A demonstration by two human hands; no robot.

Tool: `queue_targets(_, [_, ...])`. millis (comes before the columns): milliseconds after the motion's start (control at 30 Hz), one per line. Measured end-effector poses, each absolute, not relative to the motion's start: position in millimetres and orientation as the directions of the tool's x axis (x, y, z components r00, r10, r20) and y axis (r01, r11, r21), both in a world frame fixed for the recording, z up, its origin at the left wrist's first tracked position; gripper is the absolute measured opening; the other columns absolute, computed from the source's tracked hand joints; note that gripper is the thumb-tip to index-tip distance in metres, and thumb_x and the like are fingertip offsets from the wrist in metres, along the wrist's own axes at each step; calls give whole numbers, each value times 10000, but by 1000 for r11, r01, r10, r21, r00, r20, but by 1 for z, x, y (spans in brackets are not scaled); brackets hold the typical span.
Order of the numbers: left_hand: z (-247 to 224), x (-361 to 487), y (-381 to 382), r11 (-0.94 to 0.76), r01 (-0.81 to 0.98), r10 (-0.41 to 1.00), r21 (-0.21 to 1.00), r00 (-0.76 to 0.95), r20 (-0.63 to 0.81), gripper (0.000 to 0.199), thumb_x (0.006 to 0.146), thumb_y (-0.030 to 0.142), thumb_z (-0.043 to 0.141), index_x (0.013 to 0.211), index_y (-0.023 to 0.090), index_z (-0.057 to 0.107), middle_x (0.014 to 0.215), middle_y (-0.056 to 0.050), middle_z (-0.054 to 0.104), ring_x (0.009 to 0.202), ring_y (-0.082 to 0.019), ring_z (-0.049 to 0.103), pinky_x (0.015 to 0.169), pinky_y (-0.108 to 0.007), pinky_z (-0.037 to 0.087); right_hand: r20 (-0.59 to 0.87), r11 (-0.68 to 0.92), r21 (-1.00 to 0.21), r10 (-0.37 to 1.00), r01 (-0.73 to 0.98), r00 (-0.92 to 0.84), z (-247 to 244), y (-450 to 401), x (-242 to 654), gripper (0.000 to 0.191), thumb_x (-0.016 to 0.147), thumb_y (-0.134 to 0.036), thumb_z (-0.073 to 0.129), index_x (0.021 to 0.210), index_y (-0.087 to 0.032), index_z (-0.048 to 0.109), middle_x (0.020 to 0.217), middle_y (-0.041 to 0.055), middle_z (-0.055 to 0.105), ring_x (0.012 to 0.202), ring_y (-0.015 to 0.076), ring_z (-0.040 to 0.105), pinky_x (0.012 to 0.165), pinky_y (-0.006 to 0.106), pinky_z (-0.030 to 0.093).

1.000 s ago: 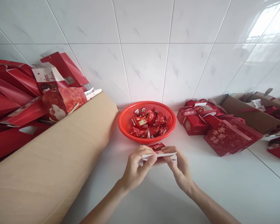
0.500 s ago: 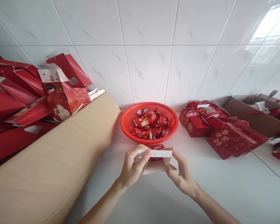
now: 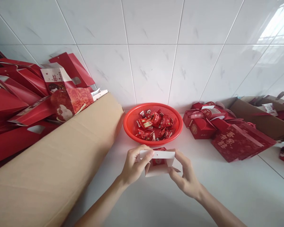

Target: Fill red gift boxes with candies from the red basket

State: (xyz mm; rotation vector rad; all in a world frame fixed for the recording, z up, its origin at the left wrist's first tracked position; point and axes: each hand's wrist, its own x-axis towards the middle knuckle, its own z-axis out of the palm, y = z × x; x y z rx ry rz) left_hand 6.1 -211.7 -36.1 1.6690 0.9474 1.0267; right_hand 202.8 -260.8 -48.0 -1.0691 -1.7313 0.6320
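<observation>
A small paper box [image 3: 156,171] with a pale inside is held open between both hands, just in front of the red basket. My left hand [image 3: 135,165] grips its left side, with the thumb on the white top flap. My right hand [image 3: 185,176] pinches the right side, its thumb at a lower flap. Through the opening a red surface with a printed emblem shows. The red plastic basket [image 3: 127,130] behind holds several red-wrapped sweets [image 3: 155,119].
A large cardboard box [image 3: 85,142] piled with red paper boxes [image 3: 33,82] fills the left. At the right lie small red boxes [image 3: 202,127], red gift bags [image 3: 236,143] and another cardboard box [image 3: 257,118] along the tiled wall [image 3: 151,72].
The view has shifted slightly, so the basket and right-hand items appear a little further right. Both hands keep their grip, and more of the red printed surface shows through the paper box.
</observation>
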Motion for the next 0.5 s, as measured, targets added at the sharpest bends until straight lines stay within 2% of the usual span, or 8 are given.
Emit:
queue_targets(167, [-21, -3, -205, -376, 221, 819, 900, 534, 211, 280, 902, 423, 587, 838, 197, 740, 764, -43, 732, 702, -195, 670, 637, -272, 520, 454, 452, -794, 886, 405, -99, -50, -260, 201, 205, 958, -340, 528, 812, -212, 593, 713, -3, 585, 647, 160, 505, 672, 317, 420])
queue_targets(300, [-3, -12, -194, -462, 225, 743, 858, 626, 237, 266, 885, 414, 612, 946, 208, 770, 880, -56, 771, 822, -226, 710, 774, -305, 543, 434, 415, -812, 900, 411, -52, -49, -257, 198, 290, 999, -387, 510, 786, -213, 606, 714, -2, 629, 643, 153, 539, 672, 306, 426])
queue_targets(400, [5, -18, -170, -428, 210, 803, 879, 535, 263, 337, 911, 453, 565, 954, 187, 766, 869, -65, 769, 840, -240, 718, 800, -330, 550, 420, 390, -824, 907, 411, -20, -51, -252, 198, 307, 999, -418, 507, 790, -212, 599, 727, 6, 640, 663, 161, 560, 660, 295, 440])
queue_targets(500, [3, -21, -127, -422, 307, 874, 853, 388, 292, 320, 891, 452, 584, 883, 188, 763, 856, -69, 765, 848, -250, 714, 805, -346, 554, 432, 385, -834, 901, 395, 36, -54, -248, 197, 327, 990, -454, 508, 785, -209, 581, 717, 11, 618, 654, 163, 559, 620, 281, 446])
